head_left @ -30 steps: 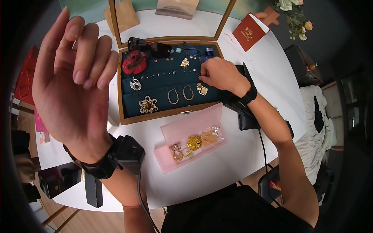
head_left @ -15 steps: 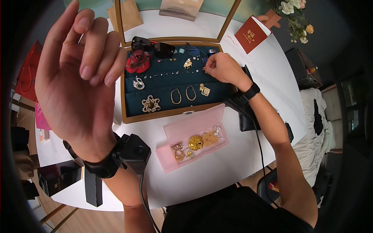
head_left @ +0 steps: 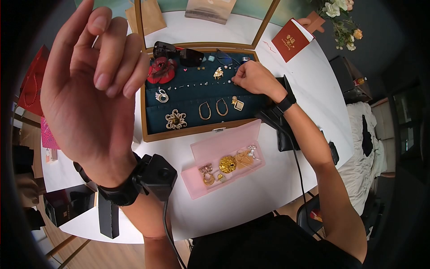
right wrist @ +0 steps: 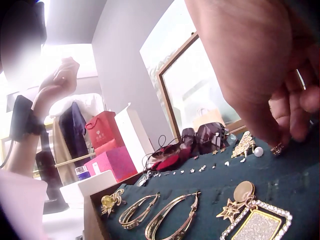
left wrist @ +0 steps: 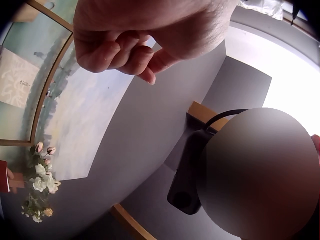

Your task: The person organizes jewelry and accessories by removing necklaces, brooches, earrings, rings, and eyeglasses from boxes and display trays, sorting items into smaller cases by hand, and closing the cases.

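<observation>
My right hand (head_left: pixel 258 80) reaches into the right side of a wooden jewelry box (head_left: pixel 179 133) lined with dark green fabric. Its thumb and fingers pinch a small sparkly stud (right wrist: pixel 277 149) down at the fabric, next to a pearl stud (right wrist: pixel 258 151). A row of tiny studs runs leftward from there. Nearer the front lie two hoop earrings (head_left: pixel 204 110), a square pendant earring (head_left: pixel 238 104) and a flower brooch (head_left: pixel 175 119). My left hand (head_left: pixel 96 98) is raised at the left, palm showing, fingers loosely bent around nothing.
A pink case (head_left: pixel 197 190) with gold and silver jewelry lies in front of the box. Sunglasses (head_left: pixel 191 57) and a red fabric flower (head_left: pixel 161 70) occupy its back left. The raised glass lid (head_left: pixel 264 22) stands behind. A red booklet (head_left: pixel 291 41) stands back right.
My right hand has moved back from beside the square pendant earring to the right end of the stud row. The left hand stays raised, and the head view has shifted slightly.
</observation>
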Available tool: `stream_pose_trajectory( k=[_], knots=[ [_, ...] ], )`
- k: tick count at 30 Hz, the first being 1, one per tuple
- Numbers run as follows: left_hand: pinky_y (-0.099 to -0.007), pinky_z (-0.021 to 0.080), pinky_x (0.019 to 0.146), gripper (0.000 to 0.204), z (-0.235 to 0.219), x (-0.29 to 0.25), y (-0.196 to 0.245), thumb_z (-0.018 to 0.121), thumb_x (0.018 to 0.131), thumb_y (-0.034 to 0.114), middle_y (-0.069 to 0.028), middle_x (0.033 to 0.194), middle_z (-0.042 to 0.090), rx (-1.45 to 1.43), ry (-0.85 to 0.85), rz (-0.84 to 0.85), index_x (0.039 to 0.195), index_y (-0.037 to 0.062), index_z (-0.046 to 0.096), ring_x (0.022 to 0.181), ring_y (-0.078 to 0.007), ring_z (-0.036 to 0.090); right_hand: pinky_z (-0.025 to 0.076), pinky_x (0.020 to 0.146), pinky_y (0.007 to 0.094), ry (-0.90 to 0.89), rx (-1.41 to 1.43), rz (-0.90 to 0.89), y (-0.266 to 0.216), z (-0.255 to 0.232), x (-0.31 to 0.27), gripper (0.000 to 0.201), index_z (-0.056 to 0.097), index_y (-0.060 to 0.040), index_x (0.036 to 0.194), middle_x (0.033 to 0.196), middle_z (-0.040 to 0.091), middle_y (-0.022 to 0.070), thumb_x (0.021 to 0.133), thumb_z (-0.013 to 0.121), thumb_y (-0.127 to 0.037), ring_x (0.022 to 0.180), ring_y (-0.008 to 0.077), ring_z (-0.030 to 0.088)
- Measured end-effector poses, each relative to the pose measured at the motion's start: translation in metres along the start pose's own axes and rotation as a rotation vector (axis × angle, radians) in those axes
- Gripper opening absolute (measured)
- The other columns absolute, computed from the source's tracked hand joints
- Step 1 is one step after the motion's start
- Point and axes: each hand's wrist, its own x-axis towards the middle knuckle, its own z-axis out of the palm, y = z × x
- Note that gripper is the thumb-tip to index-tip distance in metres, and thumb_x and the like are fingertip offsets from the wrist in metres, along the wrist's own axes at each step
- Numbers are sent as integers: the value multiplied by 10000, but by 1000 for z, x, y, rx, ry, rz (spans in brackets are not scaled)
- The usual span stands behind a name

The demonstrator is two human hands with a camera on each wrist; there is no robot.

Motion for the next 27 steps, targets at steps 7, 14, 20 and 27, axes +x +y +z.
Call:
stream_pose_trajectory(
  k=[7, 14, 20, 27],
  knots=[
    [-225, 228, 476, 240, 0, -1, 1, 413, 1066, 200, 26, 589, 288, 15, 8, -4, 881, 70, 496, 513, -71, 217, 513, 658, 397, 52, -72, -56, 1, -9, -11, 218, 726, -22, 818, 732, 695, 137, 857, 745, -236, 698, 298, 671],
    [-226, 227, 473, 242, 1, 0, -2, 419, 1062, 199, 28, 581, 282, 1, 21, -2, 881, 64, 506, 511, -71, 217, 499, 619, 342, 145, -38, -162, -6, -10, -35, 191, 740, -27, 907, 718, 672, 95, 825, 776, -195, 651, 227, 641],
    [-226, 227, 469, 249, 1, 1, -5, 422, 1062, 199, 28, 580, 280, 18, 39, -1, 886, 56, 525, 512, -73, 216, 503, 622, 346, 73, -9, -99, -2, -1, -31, 164, 740, -35, 880, 739, 695, 93, 818, 780, -181, 670, 235, 660],
    [-227, 224, 467, 249, 5, 2, -6, 424, 1061, 190, 26, 577, 277, 13, 46, -26, 864, 63, 510, 513, -72, 213, 505, 624, 356, 107, -81, -117, -5, -5, -37, 151, 737, -36, 886, 743, 696, 91, 813, 776, -162, 678, 249, 664]
  ],
)
